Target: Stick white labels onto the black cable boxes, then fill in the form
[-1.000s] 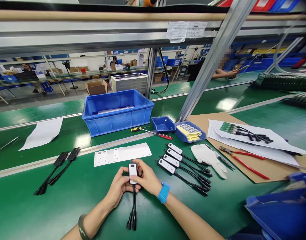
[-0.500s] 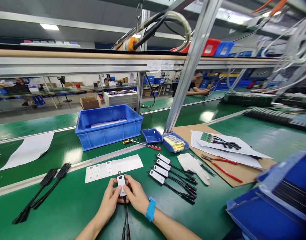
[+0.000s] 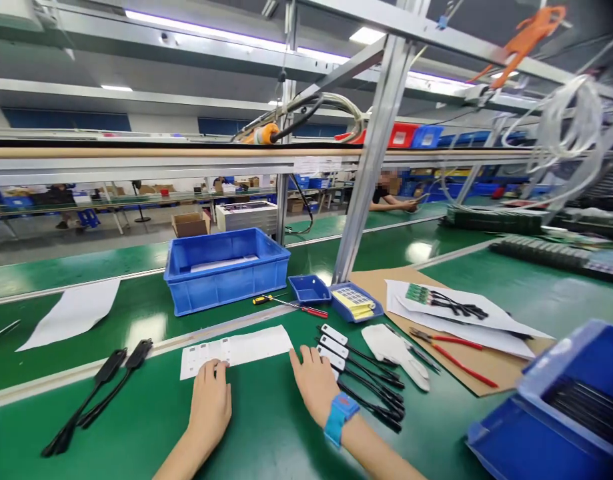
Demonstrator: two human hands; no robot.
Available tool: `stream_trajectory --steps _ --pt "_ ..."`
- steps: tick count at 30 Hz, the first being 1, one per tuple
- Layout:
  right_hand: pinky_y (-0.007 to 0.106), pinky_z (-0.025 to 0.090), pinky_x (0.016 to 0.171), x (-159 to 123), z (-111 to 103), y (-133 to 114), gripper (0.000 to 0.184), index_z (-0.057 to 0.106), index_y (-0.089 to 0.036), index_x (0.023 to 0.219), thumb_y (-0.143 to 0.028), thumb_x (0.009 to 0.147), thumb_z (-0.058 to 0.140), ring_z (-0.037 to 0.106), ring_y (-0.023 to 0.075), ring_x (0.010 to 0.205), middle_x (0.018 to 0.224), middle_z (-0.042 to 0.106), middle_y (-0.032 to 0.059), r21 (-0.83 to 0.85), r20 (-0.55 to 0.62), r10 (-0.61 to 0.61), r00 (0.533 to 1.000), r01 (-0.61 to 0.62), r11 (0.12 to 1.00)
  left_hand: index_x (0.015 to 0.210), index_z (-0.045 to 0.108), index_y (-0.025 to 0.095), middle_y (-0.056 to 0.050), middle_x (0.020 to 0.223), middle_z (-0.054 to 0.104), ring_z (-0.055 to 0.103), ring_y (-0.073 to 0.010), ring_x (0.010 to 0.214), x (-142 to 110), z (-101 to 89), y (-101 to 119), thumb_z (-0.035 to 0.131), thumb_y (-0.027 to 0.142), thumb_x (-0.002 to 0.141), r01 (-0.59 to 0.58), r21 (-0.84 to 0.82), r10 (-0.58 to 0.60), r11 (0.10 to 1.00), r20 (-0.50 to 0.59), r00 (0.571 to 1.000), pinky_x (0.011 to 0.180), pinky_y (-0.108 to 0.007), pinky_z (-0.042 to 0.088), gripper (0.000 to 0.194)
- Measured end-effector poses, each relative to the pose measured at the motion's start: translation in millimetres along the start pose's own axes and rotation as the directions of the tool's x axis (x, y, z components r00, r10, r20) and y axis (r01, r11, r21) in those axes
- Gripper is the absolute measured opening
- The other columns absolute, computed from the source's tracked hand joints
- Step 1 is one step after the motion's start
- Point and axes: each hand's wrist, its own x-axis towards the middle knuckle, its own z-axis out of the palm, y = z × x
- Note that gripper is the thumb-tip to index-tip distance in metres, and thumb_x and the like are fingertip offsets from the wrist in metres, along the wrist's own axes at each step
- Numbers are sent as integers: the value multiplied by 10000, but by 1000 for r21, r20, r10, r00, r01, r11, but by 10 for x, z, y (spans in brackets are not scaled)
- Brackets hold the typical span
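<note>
My left hand (image 3: 211,397) rests at the lower edge of a white label sheet (image 3: 261,343), its fingers loosely extended and nothing visible in them. Several small labels sit at the sheet's left end. My right hand (image 3: 315,387), with a blue wristband (image 3: 341,417), has its fingers spread beside a row of white-faced devices (image 3: 335,335) with black cables (image 3: 373,380). It partly covers the nearest of them; whether it touches them I cannot tell. Two black-faced cabled devices (image 3: 111,367) lie at the left.
A large blue bin (image 3: 231,287) stands behind the sheet, near screwdrivers (image 3: 313,311) and small blue trays (image 3: 310,290). A white glove (image 3: 393,353), red-handled pliers (image 3: 461,360) and cardboard (image 3: 516,373) lie right. Another blue bin (image 3: 506,420) sits front right. A metal post (image 3: 366,167) rises behind.
The white-faced device no longer shows between my hands. They have moved apart, the left towards the label sheet, the right towards the device row. The view has tilted upward.
</note>
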Motion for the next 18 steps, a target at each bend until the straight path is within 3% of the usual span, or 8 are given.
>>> stream_trajectory --steps 2,5,10,14,16,18 --pt "494 449 838 234 31 -62 590 593 -145 1267 57 721 490 519 373 1059 1168 557 193 72 -16 -101 995 102 992 1189 568 73 -192 1228 523 472 -330 1173 10 -5 -42 326 73 891 43 183 -41 982 -14 999 1003 -513 389 384" --pt "420 446 843 634 136 -352 373 655 -144 1138 -29 823 492 548 305 1029 1106 593 135 306 -77 -245 966 257 917 1193 584 66 -197 1243 530 475 -341 1195 6 -1 -27 298 51 897 85 290 -92 953 11 996 1029 -525 369 412" --pt "402 442 830 1073 452 -872 232 692 -144 1009 -97 856 526 566 299 1024 1032 618 116 454 -165 -240 957 290 843 1230 573 67 -191 1278 528 450 -345 1246 -29 16 43 308 47 887 119 300 -140 946 52 989 1065 -527 340 434" --pt "373 441 830 1041 530 -941 141 647 -156 833 -97 852 520 571 249 968 946 604 83 560 -244 -234 941 333 759 1193 587 94 -175 1218 574 519 -330 1153 -1 -4 56 380 88 878 146 282 -164 948 42 986 996 -507 404 377" --pt "343 453 834 920 468 -854 130 625 -164 843 -183 901 509 569 214 941 948 589 73 682 -302 -189 934 351 642 1159 601 122 -143 1118 624 584 -288 1030 72 -71 -13 412 137 888 147 292 -171 945 59 983 903 -436 468 330" --pt "330 466 809 754 365 -721 202 612 -171 872 -323 938 496 565 202 912 951 576 74 822 -329 -77 941 326 467 1211 578 123 -136 1100 636 607 -257 974 167 -199 -187 440 166 890 176 324 -201 929 44 979 829 -363 492 352"
